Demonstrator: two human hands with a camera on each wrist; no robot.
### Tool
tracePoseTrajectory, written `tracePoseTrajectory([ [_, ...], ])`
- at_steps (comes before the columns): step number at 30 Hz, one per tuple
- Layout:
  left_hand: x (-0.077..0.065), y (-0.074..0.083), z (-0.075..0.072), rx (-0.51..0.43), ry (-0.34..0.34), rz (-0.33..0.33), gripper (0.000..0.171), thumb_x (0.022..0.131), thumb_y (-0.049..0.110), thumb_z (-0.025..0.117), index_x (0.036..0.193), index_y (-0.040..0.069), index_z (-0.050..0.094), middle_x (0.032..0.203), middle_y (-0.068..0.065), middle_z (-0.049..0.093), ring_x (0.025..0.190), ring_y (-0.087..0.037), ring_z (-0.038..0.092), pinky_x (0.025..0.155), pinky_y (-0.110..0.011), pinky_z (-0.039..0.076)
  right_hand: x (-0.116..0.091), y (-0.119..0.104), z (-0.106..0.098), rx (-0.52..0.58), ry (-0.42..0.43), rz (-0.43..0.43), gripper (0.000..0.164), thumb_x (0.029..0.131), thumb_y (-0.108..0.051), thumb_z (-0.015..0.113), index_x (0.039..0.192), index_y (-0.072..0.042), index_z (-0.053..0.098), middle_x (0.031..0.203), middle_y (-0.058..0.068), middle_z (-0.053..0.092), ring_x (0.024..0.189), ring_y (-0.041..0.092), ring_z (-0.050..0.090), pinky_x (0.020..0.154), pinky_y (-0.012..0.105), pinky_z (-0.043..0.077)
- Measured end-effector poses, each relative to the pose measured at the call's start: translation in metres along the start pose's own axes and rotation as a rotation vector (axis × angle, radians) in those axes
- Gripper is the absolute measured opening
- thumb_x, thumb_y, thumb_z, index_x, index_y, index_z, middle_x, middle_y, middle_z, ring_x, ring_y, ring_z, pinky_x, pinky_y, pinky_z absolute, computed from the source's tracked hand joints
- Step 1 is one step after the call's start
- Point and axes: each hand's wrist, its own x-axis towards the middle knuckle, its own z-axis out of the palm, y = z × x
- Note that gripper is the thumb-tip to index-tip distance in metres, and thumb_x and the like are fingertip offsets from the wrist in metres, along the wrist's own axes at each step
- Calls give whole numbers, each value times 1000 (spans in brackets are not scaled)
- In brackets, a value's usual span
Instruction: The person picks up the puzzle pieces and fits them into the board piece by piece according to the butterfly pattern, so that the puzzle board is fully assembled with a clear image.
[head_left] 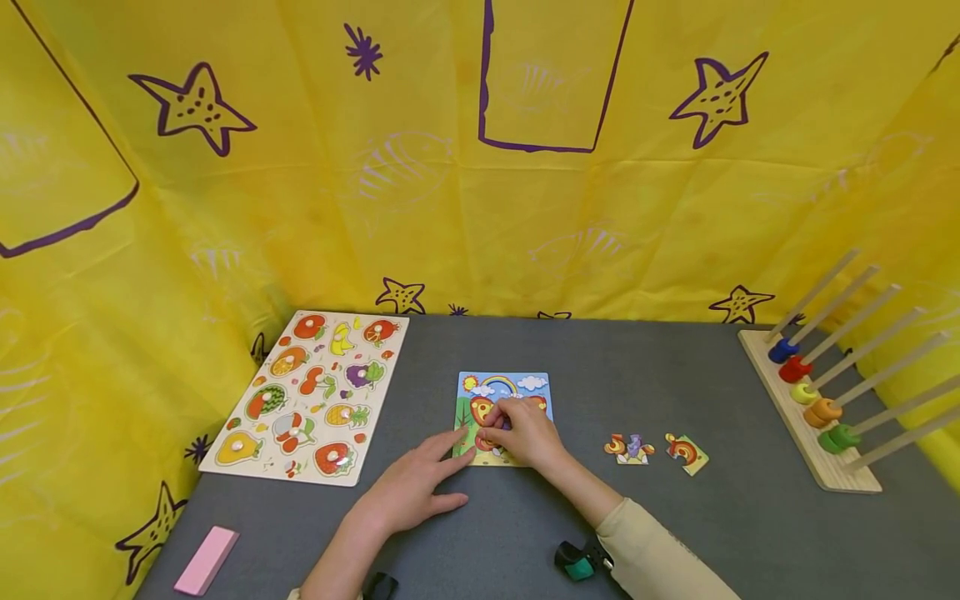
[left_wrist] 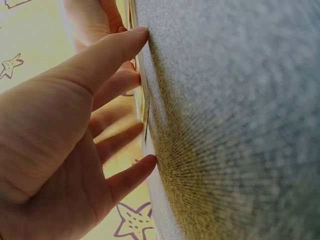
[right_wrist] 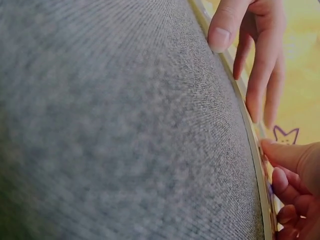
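Observation:
A small jigsaw puzzle (head_left: pixel 468 404) with a sun, a rainbow and orange butterfly wings lies flat on the table. My left hand (head_left: pixel 416 487) reaches to its lower left side, fingers extended and spread, fingertips over the edge. In the left wrist view, the left thumb (left_wrist: pixel 110 52) lies apart from the other fingers. Over the puzzle's middle is my right hand (head_left: pixel 527 433), its thumb and fingers curled together at a puzzle piece mostly hidden beneath them. To the right lie two loose pieces, one with purple and orange (head_left: pixel 630 450), one green and orange (head_left: pixel 686 452).
A fruit peg board (head_left: pixel 247 450) lies at the left, with a pink block (head_left: pixel 207 560) nearer the front. At the right stands a wooden base (head_left: pixel 806 437) with upright rods and coloured rings. A yellow patterned cloth (head_left: pixel 465 225) hangs behind the grey table (head_left: pixel 600 358).

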Motion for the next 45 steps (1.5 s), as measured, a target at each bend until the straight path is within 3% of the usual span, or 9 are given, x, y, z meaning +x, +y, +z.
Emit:
tracePoseTrajectory([
  [10, 5, -1, -1, 23, -31, 11, 57, 89, 33, 71, 138, 8, 56, 148, -9, 45, 136, -28, 40, 98, -52, 43, 0, -1, -1, -48, -3, 1, 20, 81, -30, 80, 85, -19, 64, 67, -13, 48, 62, 6, 44, 50, 25, 36],
  [17, 9, -1, -1, 25, 8, 37, 52, 87, 31, 73, 132, 7, 62, 142, -11, 52, 131, -29, 46, 102, -49, 40, 2, 0, 0, -78, -9, -55, 15, 83, -26, 79, 82, -21, 64, 66, -13, 47, 64, 7, 44, 54, 24, 35],
  [25, 14, 1, -1, 42, 44, 38, 42, 90, 31, 69, 127, 10, 66, 130, -11, 59, 119, -28, 53, 98, -47, 43, 1, 7, -5, 4, -70, -102, 8, 86, -19, 76, 85, -18, 68, 70, -11, 50, 66, 7, 48, 62, 25, 39],
  [29, 18, 2, -1, 64, 63, 36, 37, 92, 30, 67, 124, 12, 68, 123, -9, 60, 113, -26, 53, 94, -46, 45, -4, 14, -12, 96, -40, -125, 6, 86, -16, 76, 88, -15, 70, 72, -11, 55, 62, 5, 48, 58, 24, 41],
  [35, 19, 1, 2, 40, 69, 19, 33, 93, 25, 66, 123, 12, 69, 124, -9, 60, 115, -26, 52, 95, -46, 44, -25, 38, -40, 197, 100, -89, 8, 84, -15, 78, 89, -18, 72, 69, -11, 56, 58, 6, 48, 52, 22, 39],
  [40, 18, -1, 3, 35, 63, 17, 35, 94, 26, 66, 126, 11, 68, 129, -9, 58, 119, -26, 52, 97, -46, 44, -52, 67, -76, 129, 132, -18, 7, 86, -17, 76, 90, -20, 71, 70, -11, 56, 58, 6, 50, 53, 23, 42],
  [45, 17, -2, 2, 39, 58, 25, 36, 94, 26, 65, 127, 11, 67, 131, -9, 57, 121, -26, 51, 98, -45, 44, -83, 94, -109, -16, 138, 16, 16, 81, -22, 80, 95, -20, 72, 85, -8, 65, 75, 11, 54, 66, 28, 44],
])
